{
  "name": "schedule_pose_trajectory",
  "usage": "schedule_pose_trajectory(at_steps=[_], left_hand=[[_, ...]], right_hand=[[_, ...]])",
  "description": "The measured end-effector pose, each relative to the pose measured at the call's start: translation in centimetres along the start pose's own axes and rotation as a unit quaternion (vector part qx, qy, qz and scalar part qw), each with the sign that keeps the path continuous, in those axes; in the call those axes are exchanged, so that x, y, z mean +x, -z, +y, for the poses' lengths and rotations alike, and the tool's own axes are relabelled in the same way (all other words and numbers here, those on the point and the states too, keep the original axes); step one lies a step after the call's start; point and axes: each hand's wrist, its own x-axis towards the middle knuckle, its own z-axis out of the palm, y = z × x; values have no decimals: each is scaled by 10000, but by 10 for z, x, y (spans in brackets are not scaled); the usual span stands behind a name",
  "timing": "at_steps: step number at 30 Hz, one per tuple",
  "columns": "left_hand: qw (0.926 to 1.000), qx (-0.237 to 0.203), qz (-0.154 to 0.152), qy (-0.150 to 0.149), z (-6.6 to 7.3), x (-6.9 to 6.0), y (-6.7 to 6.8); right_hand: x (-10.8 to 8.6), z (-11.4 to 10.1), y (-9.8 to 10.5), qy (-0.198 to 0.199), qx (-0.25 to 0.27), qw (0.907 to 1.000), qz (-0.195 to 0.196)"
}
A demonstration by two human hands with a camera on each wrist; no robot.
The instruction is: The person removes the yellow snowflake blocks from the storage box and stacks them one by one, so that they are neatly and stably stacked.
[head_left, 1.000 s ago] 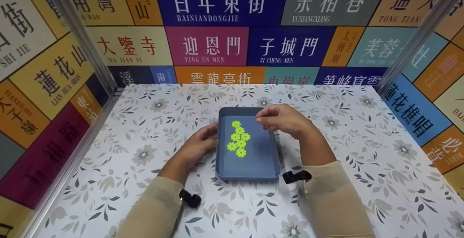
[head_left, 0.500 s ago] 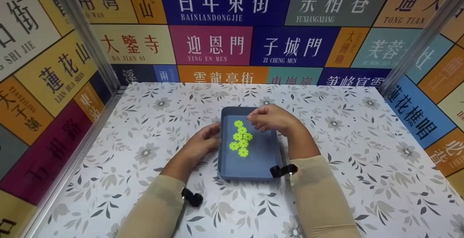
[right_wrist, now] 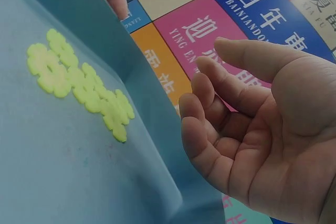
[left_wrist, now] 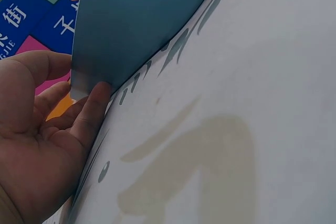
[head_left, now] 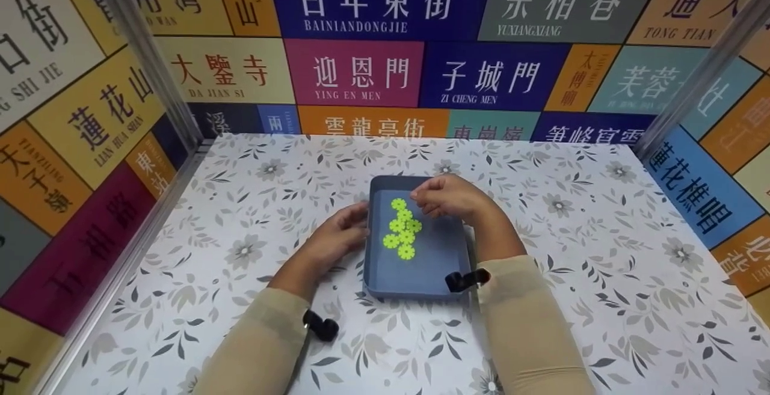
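A blue-grey tray [head_left: 421, 275] lies on the table with several yellow-green flower-shaped pieces [head_left: 406, 236] clustered on its floor, left of centre. My left hand [head_left: 331, 240] is at the tray's left side; in the left wrist view this hand [left_wrist: 47, 129] touches the outer wall [left_wrist: 131, 19] with relaxed fingers. Over the tray's upper right part hovers my right hand [head_left: 451, 198], its fingers loosely bent. The right wrist view shows nothing between the thumb and fingers of that hand [right_wrist: 262, 124], and the pieces [right_wrist: 79, 80] lie flat, apart from it.
The table [head_left: 601, 214] has a floral cover. Panels with coloured street-name signs [head_left: 352, 73] stand behind it and at both sides, with metal posts at the corners. A small black device [head_left: 322, 326] is on each wrist.
My right hand has moved left, further over the tray, and its fingers have bent more. My left hand has stayed at the tray's side. The head view has shifted slightly.
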Motion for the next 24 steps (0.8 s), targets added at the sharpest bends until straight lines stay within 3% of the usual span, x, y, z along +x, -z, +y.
schedule_pose_trajectory(at_steps=[4, 12, 24], left_hand=[[10000, 1, 57, 21, -1, 0, -1], [9999, -58, -48, 110, -3, 1, -4], [10000, 34, 41, 77, -1, 2, 2]], right_hand=[[7, 5, 0, 11, 22, 9997, -227], [16, 9, 1, -44, -812, 9965, -167], [28, 15, -6, 53, -1245, 9908, -519]])
